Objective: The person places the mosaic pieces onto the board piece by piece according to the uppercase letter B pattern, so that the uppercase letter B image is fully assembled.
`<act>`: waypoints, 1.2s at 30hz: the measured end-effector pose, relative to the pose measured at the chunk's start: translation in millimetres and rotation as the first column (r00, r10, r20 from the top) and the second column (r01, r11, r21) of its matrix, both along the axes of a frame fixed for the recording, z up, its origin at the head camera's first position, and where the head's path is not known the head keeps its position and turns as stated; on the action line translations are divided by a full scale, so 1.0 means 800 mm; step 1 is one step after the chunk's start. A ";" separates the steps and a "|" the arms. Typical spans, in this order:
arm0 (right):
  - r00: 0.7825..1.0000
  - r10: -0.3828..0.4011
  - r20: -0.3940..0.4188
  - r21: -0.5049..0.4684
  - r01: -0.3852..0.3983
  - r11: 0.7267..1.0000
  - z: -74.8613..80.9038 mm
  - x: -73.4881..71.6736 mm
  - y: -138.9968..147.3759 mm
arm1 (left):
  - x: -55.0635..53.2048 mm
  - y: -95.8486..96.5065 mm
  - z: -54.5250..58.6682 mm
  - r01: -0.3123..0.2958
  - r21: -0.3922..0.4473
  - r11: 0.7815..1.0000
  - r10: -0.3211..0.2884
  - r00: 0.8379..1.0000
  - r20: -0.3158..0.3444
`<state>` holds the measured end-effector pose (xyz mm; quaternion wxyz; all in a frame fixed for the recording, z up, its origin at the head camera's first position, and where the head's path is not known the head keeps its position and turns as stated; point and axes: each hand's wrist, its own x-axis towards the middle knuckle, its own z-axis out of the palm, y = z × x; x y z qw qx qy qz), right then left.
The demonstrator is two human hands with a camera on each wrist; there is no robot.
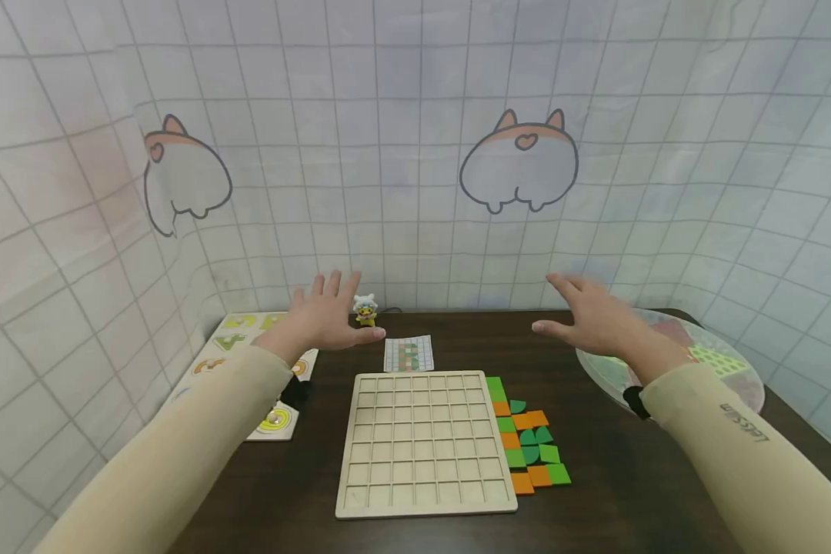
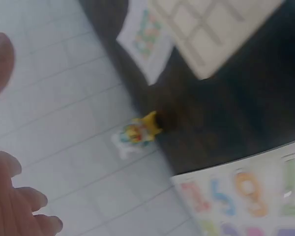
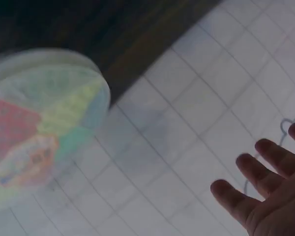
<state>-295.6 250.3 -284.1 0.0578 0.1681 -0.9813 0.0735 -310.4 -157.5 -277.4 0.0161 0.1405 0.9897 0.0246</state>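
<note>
Both hands are raised above the table, holding nothing. In the head view my left hand (image 1: 323,314) spreads its fingers near a small yellow figurine with a white hat (image 1: 365,309). My right hand (image 1: 591,317) has its fingers extended, left of and partly in front of a round patterned container (image 1: 741,377). Between the forearms lies a pale wooden grid board (image 1: 425,445) whose cells hold no pieces. Along its right side lie flat orange tiles (image 1: 530,420), light green tiles (image 1: 558,473) and dark green rounded tiles (image 1: 528,437). A printed pattern card (image 1: 408,354) lies behind the board.
On the left, a white puzzle board with coloured shapes (image 1: 274,423) sits partly under the left forearm. The dark table (image 1: 485,338) meets a grid-patterned cloth (image 1: 422,192) at the back and sides. Each wrist wears a black strap.
</note>
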 end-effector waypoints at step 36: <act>0.944 0.170 0.282 -0.228 -0.106 0.968 -0.126 0.027 0.023 | 0.051 -0.011 -0.125 0.107 0.081 0.991 -0.133 0.873 0.469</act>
